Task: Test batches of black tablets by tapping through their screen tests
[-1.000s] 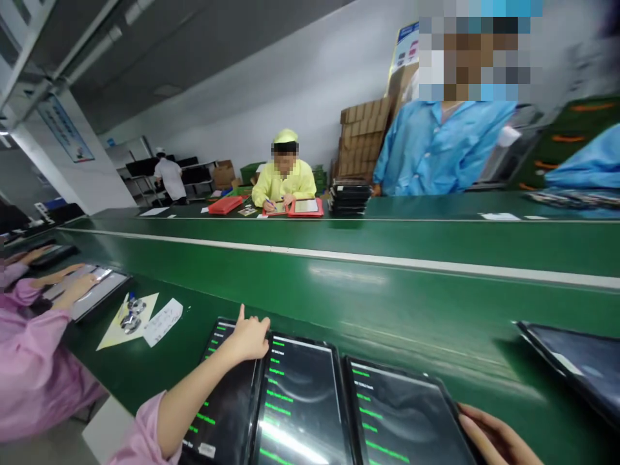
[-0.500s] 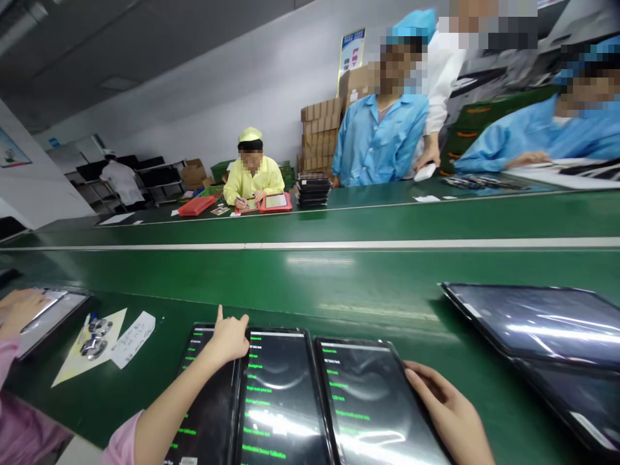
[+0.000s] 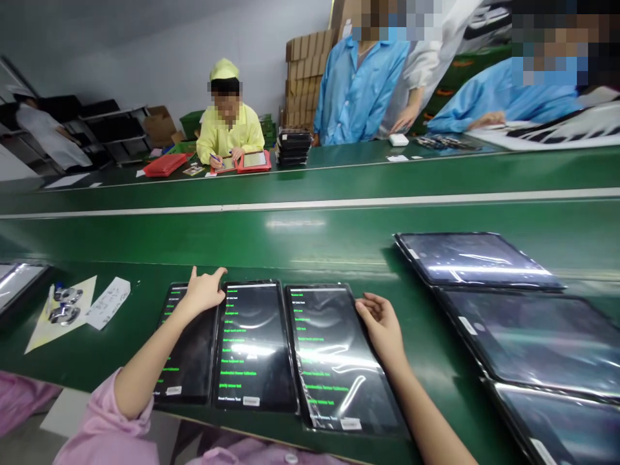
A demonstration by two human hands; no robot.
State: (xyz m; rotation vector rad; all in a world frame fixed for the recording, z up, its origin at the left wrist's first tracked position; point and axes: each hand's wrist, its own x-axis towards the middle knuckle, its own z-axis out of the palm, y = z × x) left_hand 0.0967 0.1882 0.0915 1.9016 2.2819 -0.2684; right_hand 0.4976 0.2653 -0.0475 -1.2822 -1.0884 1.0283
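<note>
Three tablets lie side by side, screens up, with green test lists on black: the left tablet (image 3: pixel 186 361), the middle tablet (image 3: pixel 256 361) and the right tablet (image 3: pixel 334 361). My left hand (image 3: pixel 206 289) rests over the top corners where the left and middle tablets meet. Its fingers are apart and it grips nothing. Along the right tablet's upper right edge is my right hand (image 3: pixel 382 326), thumb at the edge and fingers loosely bent, without a grip on it. Part of the left tablet is hidden behind my left forearm.
Several dark tablets (image 3: pixel 527 336) overlap at the right. Left of me lie a yellowish sheet (image 3: pixel 41 329) with shiny round parts and a handwritten paper slip (image 3: pixel 110 303). Across the green bench (image 3: pixel 159 236), a person in yellow (image 3: pixel 232 129) writes, and people in blue work.
The view has tipped down and swung right, so more of the tablets shows. Both hands keep nearly the same places beside them. A neighbour's hand at the left has left view.
</note>
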